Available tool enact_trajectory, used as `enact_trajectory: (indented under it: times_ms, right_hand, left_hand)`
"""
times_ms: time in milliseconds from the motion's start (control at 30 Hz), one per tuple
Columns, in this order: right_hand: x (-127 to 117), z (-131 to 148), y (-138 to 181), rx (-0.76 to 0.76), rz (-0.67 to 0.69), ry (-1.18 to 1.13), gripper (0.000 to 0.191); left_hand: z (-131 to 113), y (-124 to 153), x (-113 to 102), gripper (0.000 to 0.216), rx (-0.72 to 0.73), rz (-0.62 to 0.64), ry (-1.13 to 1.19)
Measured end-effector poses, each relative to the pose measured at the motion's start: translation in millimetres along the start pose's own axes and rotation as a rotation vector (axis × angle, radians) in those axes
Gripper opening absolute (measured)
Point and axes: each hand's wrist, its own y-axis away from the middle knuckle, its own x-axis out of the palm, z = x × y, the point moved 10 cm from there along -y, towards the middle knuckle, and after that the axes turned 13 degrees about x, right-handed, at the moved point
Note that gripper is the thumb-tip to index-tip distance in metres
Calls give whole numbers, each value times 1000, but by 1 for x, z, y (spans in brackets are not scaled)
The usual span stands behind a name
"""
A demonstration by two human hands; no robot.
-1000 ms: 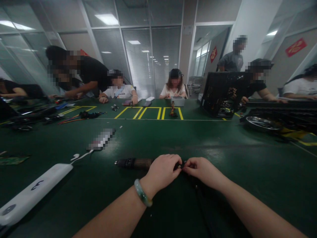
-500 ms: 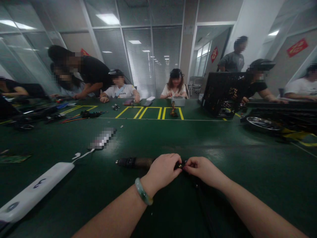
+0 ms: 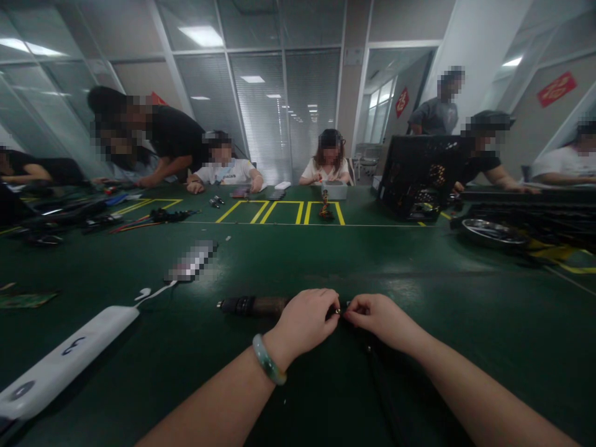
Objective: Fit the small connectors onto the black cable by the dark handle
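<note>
A dark cylindrical tool (image 3: 254,305) lies on the green table (image 3: 326,261), its tip pointing left. My left hand (image 3: 305,323) is closed over its right end, a green bangle on the wrist. My right hand (image 3: 379,320) is pinched against the left hand's fingertips on a small dark part (image 3: 339,310) at the tool's end. A thin dark cable (image 3: 377,379) runs from there toward me between my forearms.
A white power bank (image 3: 60,366) with a white cable lies at the near left, a pixelated flat thing (image 3: 190,264) behind it. Several people sit round the far side with tools, wires and a black crate (image 3: 419,177). Yellow tape boxes (image 3: 279,212) mark the table.
</note>
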Motion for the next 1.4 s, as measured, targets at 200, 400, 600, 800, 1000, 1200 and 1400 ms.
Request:
enact_trajectory:
  times_ms: [200,400,600,800,1000,1200,1400]
  right_hand:
    - [0,-2,-1,3,4,-19,23]
    - [1,-4,-1,9,13,-19,24]
    - [1,-5,-4,-19,-16,5,24]
    - [1,-5,-3,-5,-8,3,25]
    - [-1,-2,1,15,4,7,25]
    - [0,-1,0,11,1,6,24]
    - [3,-4,-3,-4,13,-11,24]
  left_hand:
    - [0,0,-1,19,-17,9,-18]
    - [-1,0,1,11,12,9,-25]
    - [-1,-1,2,13,5,13,-30]
    - [2,0,2,21,-14,0,-31]
    - [1,1,1,12,11,-26,-18]
    - [2,1,1,12,-4,-10,-12]
    - [2,0,0,11,-11,-11,-26]
